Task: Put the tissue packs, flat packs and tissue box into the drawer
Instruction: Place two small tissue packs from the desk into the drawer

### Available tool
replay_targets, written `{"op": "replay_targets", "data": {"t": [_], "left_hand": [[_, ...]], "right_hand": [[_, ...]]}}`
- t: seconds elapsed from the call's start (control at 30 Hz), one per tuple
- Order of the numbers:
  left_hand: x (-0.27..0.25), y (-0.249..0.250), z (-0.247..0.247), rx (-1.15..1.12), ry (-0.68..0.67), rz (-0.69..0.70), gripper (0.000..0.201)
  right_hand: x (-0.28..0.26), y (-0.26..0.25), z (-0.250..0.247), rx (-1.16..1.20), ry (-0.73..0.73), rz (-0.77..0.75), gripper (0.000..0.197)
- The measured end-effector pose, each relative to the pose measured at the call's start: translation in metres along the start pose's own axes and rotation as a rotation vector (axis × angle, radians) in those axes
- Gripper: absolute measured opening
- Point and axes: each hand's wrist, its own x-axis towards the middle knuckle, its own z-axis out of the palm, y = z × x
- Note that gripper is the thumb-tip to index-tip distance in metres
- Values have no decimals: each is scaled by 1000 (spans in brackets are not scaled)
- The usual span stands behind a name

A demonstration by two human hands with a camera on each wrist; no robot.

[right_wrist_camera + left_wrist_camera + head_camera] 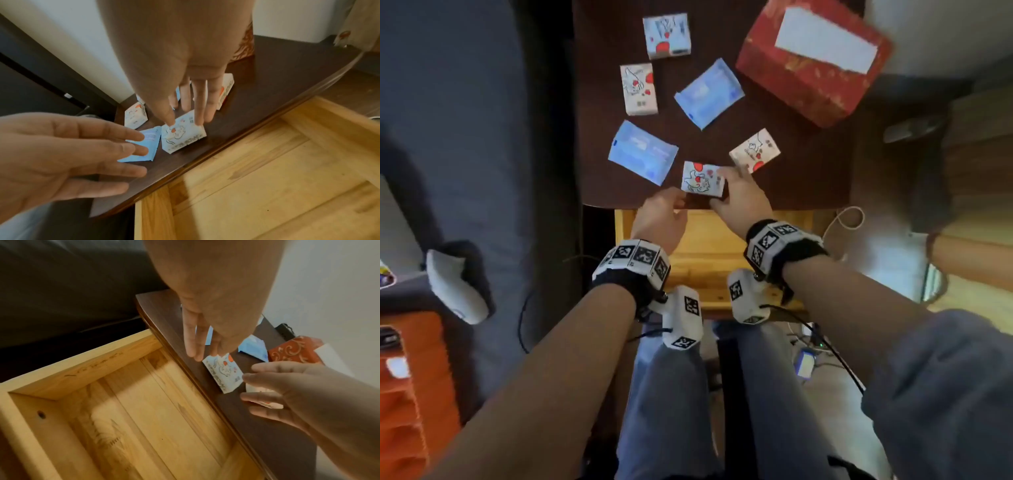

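A white cartoon tissue pack [702,179] [224,373] [180,136] lies near the front edge of the dark nightstand top [808,178]. My right hand [736,192] [185,113] touches it with straight fingers at its far edge and the thumb on its top. My left hand [674,200] [197,345] hovers open just left of it. Three more tissue packs [755,150] [638,89] [667,36], two blue flat packs [643,152] [709,93] and the red tissue box [811,61] lie farther back. The light wooden drawer [709,240] [144,418] stands open below, with nothing inside.
A grey bed surface [482,137] runs along the left of the nightstand. A white cable [849,219] loops at the right of the drawer. An orange object [410,394] and a white device [455,287] sit at lower left. My legs are below the drawer.
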Motion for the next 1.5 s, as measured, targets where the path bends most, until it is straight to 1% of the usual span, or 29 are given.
{"op": "replay_targets", "data": {"t": [0.07,0.17,0.3,0.4,0.5,0.57,0.7,0.8,0.83,0.9,1.0,1.07,1.2,1.27,1.4,1.5], "left_hand": [[15,-12,1,19,35,-29,36],[31,-22,6,-1,28,-12,47],[50,-32,21,-30,22,66,65],[56,-32,30,18,21,117,68],[61,-32,34,-11,56,85,62],[63,-30,32,-84,81,50,56],[69,-24,24,-279,149,-12,33],[85,-21,18,-350,235,0,24],[92,-19,16,-370,243,-1,22],[105,-12,13,-391,217,8,22],[126,-1,8,-342,186,36,29],[142,4,2,-277,211,54,34],[171,11,-14,-238,357,78,23],[186,14,-20,-216,437,113,22],[214,11,-29,-4,556,161,30],[228,10,-30,114,582,138,41]], "right_hand": [[17,0,8,2,82,53,60],[32,7,18,-13,69,109,67],[41,17,30,-26,105,93,61],[45,22,32,95,125,66,56],[49,25,31,201,115,53,53],[51,25,28,287,121,45,52],[66,21,10,377,170,-3,58],[87,13,-9,487,191,-55,49],[94,10,-15,544,190,-68,45],[110,5,-26,624,191,-61,41],[133,-1,-40,649,193,-48,35],[149,-3,-45,665,215,-35,32],[175,-6,-51,699,264,-1,29],[185,-7,-52,696,274,-8,29],[201,-9,-51,657,278,-6,27],[206,-7,-50,628,257,-9,26]]}}
